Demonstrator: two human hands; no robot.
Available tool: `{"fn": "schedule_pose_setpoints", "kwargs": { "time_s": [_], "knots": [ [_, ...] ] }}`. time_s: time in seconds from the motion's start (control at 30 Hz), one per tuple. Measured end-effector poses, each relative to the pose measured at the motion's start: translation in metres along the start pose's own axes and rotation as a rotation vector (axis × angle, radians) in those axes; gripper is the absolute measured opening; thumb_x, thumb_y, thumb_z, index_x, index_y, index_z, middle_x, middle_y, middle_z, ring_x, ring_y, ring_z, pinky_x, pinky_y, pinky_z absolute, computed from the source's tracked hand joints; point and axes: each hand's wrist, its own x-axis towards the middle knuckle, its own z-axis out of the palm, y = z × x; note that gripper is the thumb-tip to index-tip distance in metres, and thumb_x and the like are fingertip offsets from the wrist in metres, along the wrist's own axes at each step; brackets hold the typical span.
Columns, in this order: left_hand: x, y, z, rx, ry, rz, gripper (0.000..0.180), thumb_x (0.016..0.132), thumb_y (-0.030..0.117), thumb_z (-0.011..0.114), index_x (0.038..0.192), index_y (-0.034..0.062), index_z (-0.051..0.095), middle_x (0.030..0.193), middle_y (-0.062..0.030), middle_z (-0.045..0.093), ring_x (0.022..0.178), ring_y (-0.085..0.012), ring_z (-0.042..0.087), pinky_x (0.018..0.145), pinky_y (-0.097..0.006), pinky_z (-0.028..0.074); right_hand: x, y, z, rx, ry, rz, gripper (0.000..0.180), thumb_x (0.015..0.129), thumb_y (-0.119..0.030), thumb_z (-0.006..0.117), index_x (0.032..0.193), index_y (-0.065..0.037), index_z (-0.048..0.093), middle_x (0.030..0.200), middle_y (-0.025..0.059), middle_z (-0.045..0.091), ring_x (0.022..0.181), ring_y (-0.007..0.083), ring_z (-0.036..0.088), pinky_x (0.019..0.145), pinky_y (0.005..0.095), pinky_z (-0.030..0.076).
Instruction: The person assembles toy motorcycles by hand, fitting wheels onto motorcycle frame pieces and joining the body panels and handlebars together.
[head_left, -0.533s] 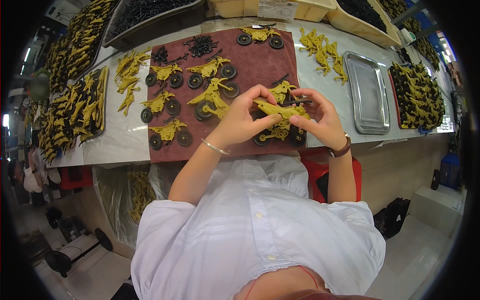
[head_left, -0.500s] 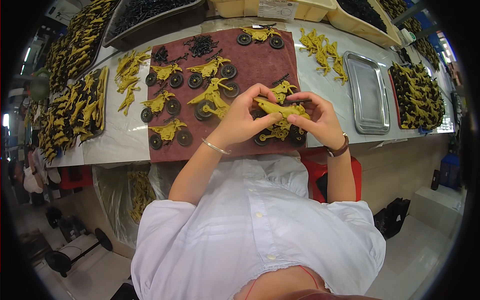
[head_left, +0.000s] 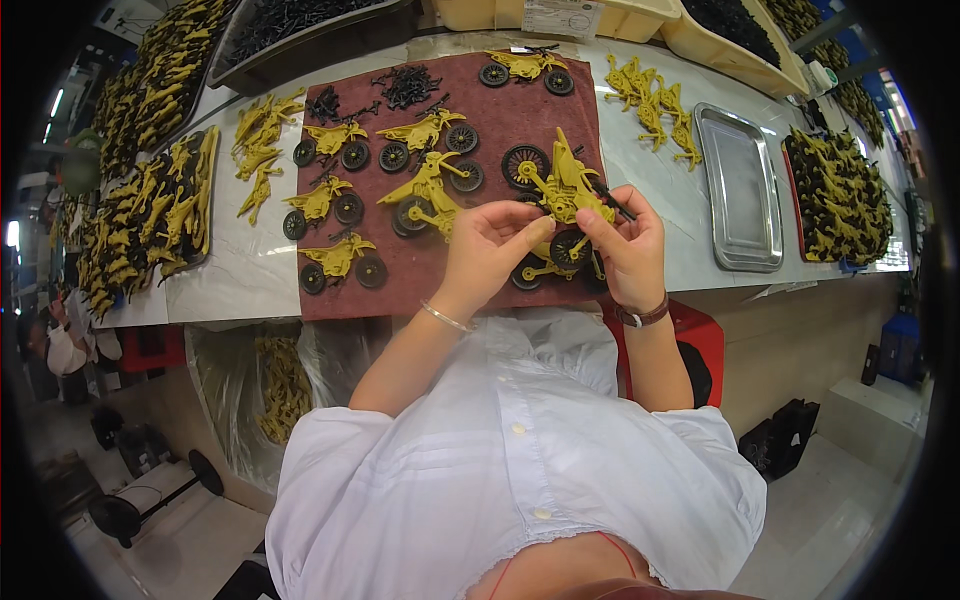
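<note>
Now toy motorbike (head_left: pixel 563 192) raised upright, hands parted

A long pale stone-topped desk (head_left: pixel 250 270) stands on a grey concrete floor (head_left: pixel 840 500). A red plastic stool (head_left: pixel 700 345) sits beneath it.

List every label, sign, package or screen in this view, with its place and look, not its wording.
Paper label: white rectangular sheet with dark print, on the front wall of a cream bin at the far edge of the table, top centre.
Clear plastic bag: hangs below the table's near edge, left of the person, with yellow plastic parts inside.
No screens or signs show.
</note>
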Motion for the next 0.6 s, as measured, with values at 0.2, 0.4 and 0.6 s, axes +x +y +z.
{"fn": "schedule_pose_setpoints", "kwargs": {
  "time_s": [0.2, 0.4, 0.6],
  "knots": [
    [-0.004, -0.001, -0.007, 0.077, -0.031, 0.042, 0.016, 0.081, 0.0, 0.067, 0.095, -0.0067, 0.062, 0.09, -0.0114, 0.066, 0.082, -0.0136, 0.064, 0.075, -0.025, 0.052, -0.003, -0.004, -0.002, -0.195, -0.053, 0.03, 0.027, 0.079, 0.0, 0.068, 0.1, 0.001, 0.052, 0.099, 0.0078, 0.061, 0.085, 0.0096, 0.059, 0.071, 0.0224, 0.051],
    [-0.002, 0.0, -0.007, 0.083, -0.045, 0.042, 0.015, 0.082, 0.001, 0.066, 0.095, -0.0061, 0.062, 0.091, -0.0096, 0.066, 0.083, -0.0121, 0.063, 0.077, -0.024, 0.051, -0.008, -0.002, 0.003, -0.286, -0.094, 0.064, 0.03, 0.082, -0.003, 0.066, 0.109, 0.006, 0.057, 0.096, 0.0065, 0.063, 0.081, 0.0076, 0.059, 0.069, 0.0208, 0.05],
    [-0.002, 0.005, -0.007, 0.125, -0.073, 0.044, 0.016, 0.083, 0.002, 0.065, 0.097, -0.0057, 0.062, 0.092, -0.0093, 0.066, 0.084, -0.0115, 0.062, 0.077, -0.024, 0.051, -0.008, -0.001, 0.007, -0.318, -0.078, -0.031, 0.029, 0.082, -0.004, 0.067, 0.108, 0.006, 0.058, 0.096, 0.0068, 0.064, 0.08, 0.0072, 0.059, 0.07, 0.0216, 0.051]
  ]
}}
